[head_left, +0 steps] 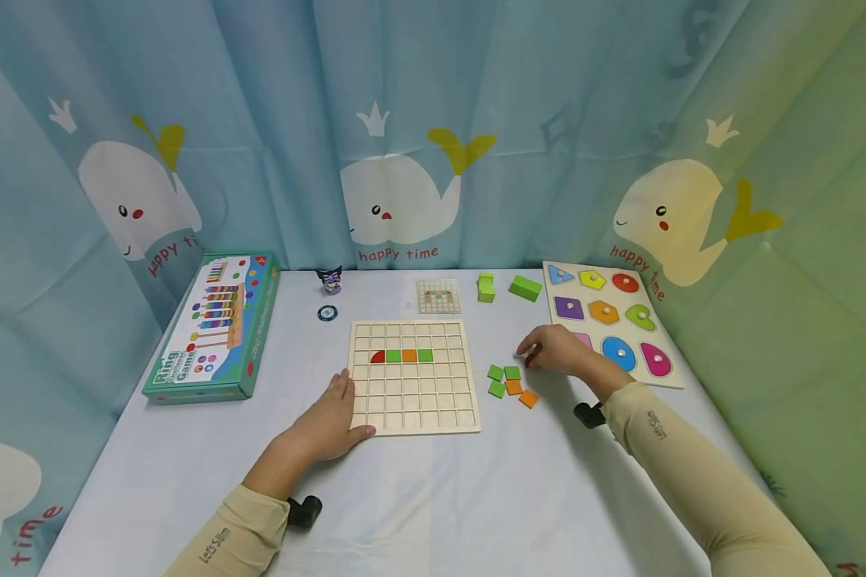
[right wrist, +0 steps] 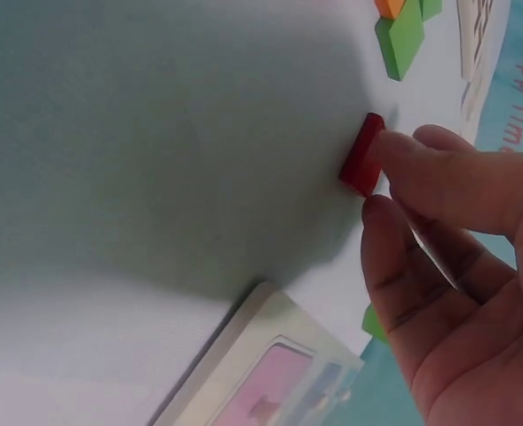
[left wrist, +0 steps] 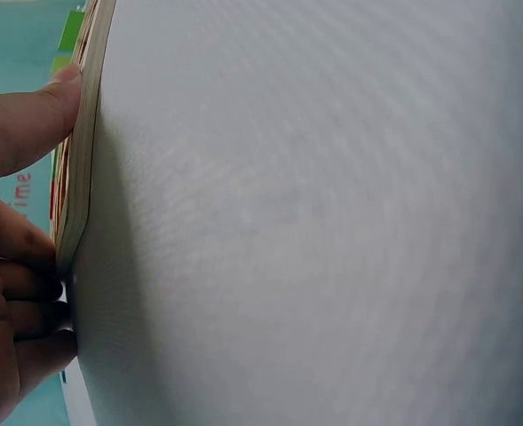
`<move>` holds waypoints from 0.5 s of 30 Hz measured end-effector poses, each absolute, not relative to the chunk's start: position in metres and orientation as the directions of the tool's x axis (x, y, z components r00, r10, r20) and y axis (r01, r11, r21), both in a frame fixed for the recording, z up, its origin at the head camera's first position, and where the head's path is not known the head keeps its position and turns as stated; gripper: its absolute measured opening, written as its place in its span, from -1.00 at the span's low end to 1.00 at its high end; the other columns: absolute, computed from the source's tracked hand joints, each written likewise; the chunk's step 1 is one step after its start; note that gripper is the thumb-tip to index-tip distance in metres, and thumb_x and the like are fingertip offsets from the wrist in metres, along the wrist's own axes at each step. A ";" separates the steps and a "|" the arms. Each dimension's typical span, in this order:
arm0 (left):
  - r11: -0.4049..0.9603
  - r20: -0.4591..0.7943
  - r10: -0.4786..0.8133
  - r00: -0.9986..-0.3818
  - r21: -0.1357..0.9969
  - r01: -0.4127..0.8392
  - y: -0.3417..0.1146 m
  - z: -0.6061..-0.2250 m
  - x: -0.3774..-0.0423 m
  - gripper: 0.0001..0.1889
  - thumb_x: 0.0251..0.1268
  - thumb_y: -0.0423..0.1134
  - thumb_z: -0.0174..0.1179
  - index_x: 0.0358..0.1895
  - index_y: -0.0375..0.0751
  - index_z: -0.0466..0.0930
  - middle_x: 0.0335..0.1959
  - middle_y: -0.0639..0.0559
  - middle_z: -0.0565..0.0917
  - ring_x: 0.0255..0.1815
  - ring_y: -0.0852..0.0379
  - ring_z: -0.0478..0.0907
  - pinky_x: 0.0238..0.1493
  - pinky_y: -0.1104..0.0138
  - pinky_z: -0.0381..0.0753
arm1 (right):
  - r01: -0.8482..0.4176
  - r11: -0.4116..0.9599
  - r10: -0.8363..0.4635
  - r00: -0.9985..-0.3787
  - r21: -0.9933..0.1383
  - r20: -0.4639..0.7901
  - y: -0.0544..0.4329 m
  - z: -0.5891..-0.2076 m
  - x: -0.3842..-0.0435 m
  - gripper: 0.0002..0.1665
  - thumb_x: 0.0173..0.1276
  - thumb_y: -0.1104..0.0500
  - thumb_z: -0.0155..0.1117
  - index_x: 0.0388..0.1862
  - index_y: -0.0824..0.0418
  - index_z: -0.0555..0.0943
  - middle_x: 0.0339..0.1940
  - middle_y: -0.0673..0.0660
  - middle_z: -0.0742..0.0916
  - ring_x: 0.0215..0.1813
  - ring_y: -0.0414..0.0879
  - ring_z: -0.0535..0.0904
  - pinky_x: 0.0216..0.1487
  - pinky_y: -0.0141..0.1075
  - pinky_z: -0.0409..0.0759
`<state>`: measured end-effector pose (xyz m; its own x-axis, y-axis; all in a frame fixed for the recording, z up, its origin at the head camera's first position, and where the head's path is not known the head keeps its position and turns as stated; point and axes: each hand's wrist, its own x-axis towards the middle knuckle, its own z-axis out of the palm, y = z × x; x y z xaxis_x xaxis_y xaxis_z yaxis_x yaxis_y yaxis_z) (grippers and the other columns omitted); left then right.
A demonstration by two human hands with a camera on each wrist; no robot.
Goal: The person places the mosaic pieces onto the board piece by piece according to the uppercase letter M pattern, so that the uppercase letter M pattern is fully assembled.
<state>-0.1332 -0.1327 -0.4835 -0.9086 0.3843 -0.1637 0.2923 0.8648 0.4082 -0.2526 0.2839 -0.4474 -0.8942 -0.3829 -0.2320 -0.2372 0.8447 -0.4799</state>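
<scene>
A wooden grid board [head_left: 414, 405] lies flat, with a row of a red round-cornered piece [head_left: 378, 357], green square tiles [head_left: 393, 356] and an orange square tile [head_left: 409, 355] in its upper cells. My left hand [head_left: 329, 418] rests at the board's near left corner, fingers along the left side and thumb at the front edge. To the right of the board, my right hand [head_left: 561, 350] pinches a small red piece [right wrist: 363, 155] between thumb and fingertips, close over the table. Loose green [head_left: 496, 389] and orange tiles [head_left: 528, 398] lie beside that hand.
Behind the board lies a pattern card [head_left: 438, 296], with green blocks [head_left: 525, 288] to its right. A shape puzzle board [head_left: 664, 320] is at the right, beside my right hand. At the left are a game box [head_left: 212, 328], a small figurine [head_left: 329, 280] and a round token [head_left: 328, 313].
</scene>
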 end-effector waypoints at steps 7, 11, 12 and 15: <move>0.874 -0.176 0.371 -0.912 0.398 0.279 -0.132 -0.486 -0.135 -0.01 0.37 0.03 0.30 0.48 -0.70 -0.03 0.56 -0.51 -0.04 0.59 -0.34 -0.09 0.52 -0.01 0.07 | -0.220 0.853 -0.369 -0.896 -0.473 -0.248 0.287 -0.452 -0.252 -0.71 0.29 0.47 0.33 -0.04 0.29 0.76 -0.15 0.17 0.77 -0.16 0.01 0.59 -0.07 -0.15 0.66; 0.873 -0.176 0.377 -0.909 0.396 0.285 -0.132 -0.487 -0.136 -0.01 0.37 0.04 0.29 0.47 -0.70 -0.03 0.55 -0.52 -0.04 0.59 -0.34 -0.09 0.52 -0.01 0.07 | -0.234 0.855 -0.374 -0.897 -0.462 -0.237 0.286 -0.451 -0.252 -0.74 0.29 0.44 0.37 -0.06 0.29 0.77 -0.13 0.19 0.76 -0.16 0.02 0.58 -0.06 -0.14 0.66; 0.873 -0.177 0.378 -0.908 0.396 0.286 -0.132 -0.487 -0.135 -0.01 0.38 0.04 0.29 0.47 -0.70 -0.03 0.55 -0.52 -0.04 0.59 -0.34 -0.09 0.52 -0.01 0.07 | -0.238 0.855 -0.376 -0.896 -0.460 -0.236 0.285 -0.451 -0.253 -0.74 0.29 0.44 0.37 -0.06 0.29 0.77 -0.13 0.19 0.75 -0.16 0.02 0.58 -0.06 -0.14 0.66; 0.870 -0.174 0.383 -0.907 0.399 0.290 -0.132 -0.486 -0.135 -0.01 0.38 0.03 0.29 0.47 -0.71 -0.02 0.55 -0.52 -0.03 0.59 -0.35 -0.08 0.52 -0.02 0.07 | -0.261 0.854 -0.392 -0.892 -0.450 -0.226 0.285 -0.450 -0.253 -0.78 0.27 0.44 0.39 -0.11 0.30 0.78 -0.17 0.18 0.74 -0.16 0.02 0.58 -0.05 -0.12 0.66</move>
<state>-0.1351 -0.1324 -0.4858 -0.9071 0.3830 -0.1743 0.2905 0.8697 0.3991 -0.2535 0.2850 -0.4501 -0.8919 -0.3917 -0.2259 -0.2609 0.8539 -0.4504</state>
